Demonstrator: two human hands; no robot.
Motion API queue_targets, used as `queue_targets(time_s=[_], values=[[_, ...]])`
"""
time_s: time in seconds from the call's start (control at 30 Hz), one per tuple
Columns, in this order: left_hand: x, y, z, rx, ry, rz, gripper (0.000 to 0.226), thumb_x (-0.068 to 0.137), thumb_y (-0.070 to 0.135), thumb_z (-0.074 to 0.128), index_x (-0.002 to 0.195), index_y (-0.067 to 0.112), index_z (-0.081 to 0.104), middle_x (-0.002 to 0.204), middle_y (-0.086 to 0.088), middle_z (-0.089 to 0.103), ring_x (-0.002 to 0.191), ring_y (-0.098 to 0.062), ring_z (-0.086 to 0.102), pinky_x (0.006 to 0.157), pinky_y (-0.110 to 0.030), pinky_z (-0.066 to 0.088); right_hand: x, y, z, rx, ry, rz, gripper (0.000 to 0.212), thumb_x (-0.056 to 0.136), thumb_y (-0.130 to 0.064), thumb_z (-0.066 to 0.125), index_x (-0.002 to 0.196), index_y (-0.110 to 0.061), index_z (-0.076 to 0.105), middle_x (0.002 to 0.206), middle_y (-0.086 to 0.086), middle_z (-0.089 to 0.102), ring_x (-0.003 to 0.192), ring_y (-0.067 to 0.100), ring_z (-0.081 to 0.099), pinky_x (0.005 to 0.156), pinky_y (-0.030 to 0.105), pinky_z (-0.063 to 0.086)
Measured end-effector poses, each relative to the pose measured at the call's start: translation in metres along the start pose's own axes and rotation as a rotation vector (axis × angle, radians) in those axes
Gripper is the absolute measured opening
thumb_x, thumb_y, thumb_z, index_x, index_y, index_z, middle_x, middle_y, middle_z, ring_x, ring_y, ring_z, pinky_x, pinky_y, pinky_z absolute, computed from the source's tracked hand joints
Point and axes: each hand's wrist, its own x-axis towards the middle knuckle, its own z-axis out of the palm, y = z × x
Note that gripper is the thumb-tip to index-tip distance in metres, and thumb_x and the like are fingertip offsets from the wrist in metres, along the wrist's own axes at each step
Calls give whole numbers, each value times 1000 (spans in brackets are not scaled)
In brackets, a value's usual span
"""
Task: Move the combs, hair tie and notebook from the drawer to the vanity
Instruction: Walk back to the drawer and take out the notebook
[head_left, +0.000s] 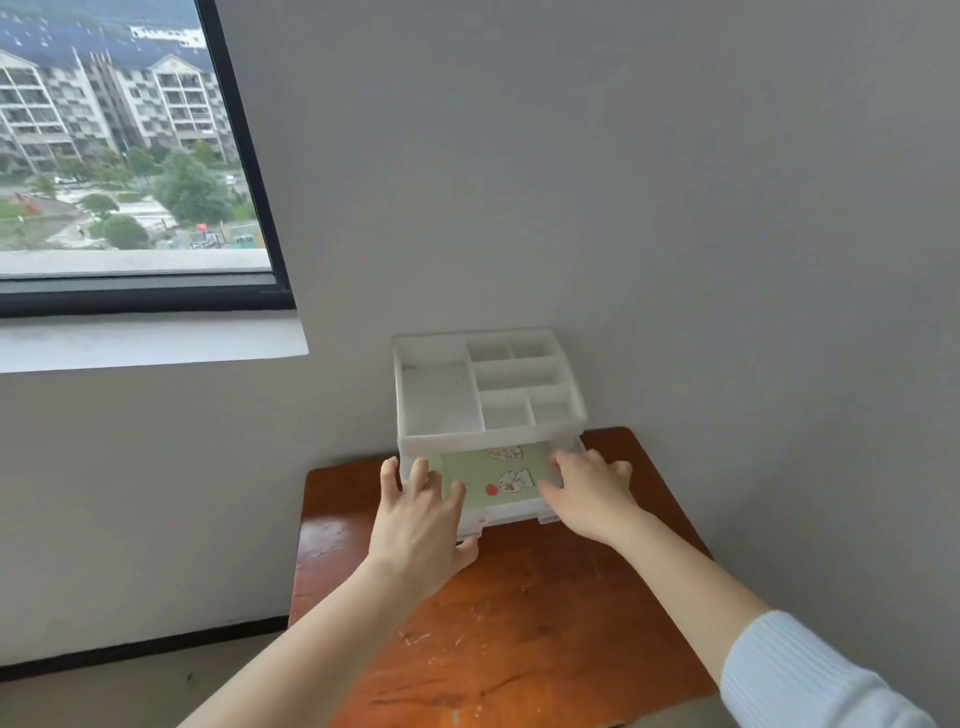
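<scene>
A white plastic organiser (441, 400) with open top compartments stands at the back of a small wooden vanity table (519, 623). Its lower drawer (511, 515) is pulled out toward me. Inside lies a pale green notebook (493, 475) with cartoon animals and a red dot on its cover. My left hand (421, 525) rests on the drawer's left front corner, fingers over the rim and thumb under the front edge. My right hand (589, 493) lies spread over the drawer's right side, fingertips touching the notebook's right edge. No comb or hair tie shows.
The table sits in a corner, grey wall (675, 234) behind and to the right. A window (124, 145) with a dark frame and a ledge is at the left. The tabletop in front of the organiser is scratched. Floor shows at lower left.
</scene>
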Motion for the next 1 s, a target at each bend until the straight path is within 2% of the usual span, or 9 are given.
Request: queue_targets(time_s=[0.13,0.2,0.33,0.47,0.63,0.77,0.83,0.9,1.0], values=[[8,12,-3,100,-94,-51,52,85,50,41,117,10,47,106,-13,62,125,-34,32,110,-56,-2,11,-6,-1,-95,-104,9,24,93,-30,35,78,-19,52,62,-8,52,67,15,43,82,42,26],[10,18,-5,72,-123,-94,51,87,49,39,116,9,47,102,-13,64,125,-34,34,111,-56,-4,14,-6,0,-109,-126,14,29,92,-25,36,65,-21,44,54,-8,48,58,11,39,83,44,25],[14,26,-5,-38,-143,-185,47,86,47,39,115,11,49,111,-11,63,127,-33,35,110,-58,-8,19,-6,3,-38,-104,48,28,89,-22,37,62,-21,44,53,-8,50,58,10,41,79,41,22],[13,30,-2,-164,-125,-219,44,85,44,41,117,18,54,107,-8,66,124,-32,38,108,-57,-11,23,-8,4,117,-112,142,22,87,-25,40,65,-20,43,56,-6,51,59,11,42,82,42,23],[12,35,0,-210,-140,-125,31,95,34,38,114,28,62,109,-2,68,118,-27,48,110,-55,-12,30,-11,2,192,-176,213,16,84,-20,42,68,-19,42,65,-3,48,63,14,41,92,46,25],[11,28,-1,-217,-141,-63,29,97,35,39,114,29,61,106,-1,71,109,-25,59,114,-50,1,33,-19,0,182,-222,253,13,88,-21,41,88,-13,51,79,1,53,88,26,51,100,50,22],[12,26,-1,-219,-120,-22,31,97,38,39,114,28,62,110,0,70,107,-25,59,112,-42,17,34,-25,0,140,-230,283,16,89,-23,41,92,-13,52,90,4,57,101,30,52,100,50,23],[12,27,1,-236,-102,16,33,96,40,38,115,27,62,114,1,68,105,-26,59,101,-34,32,35,-31,1,65,-230,312,17,90,-27,40,91,-15,52,96,4,56,109,32,50,99,49,25],[11,27,6,-286,-89,37,34,96,41,38,118,27,60,116,3,64,101,-26,57,85,-32,41,37,-37,5,1,-240,361,24,89,-36,42,98,-17,54,112,6,57,116,31,45,97,47,27]])
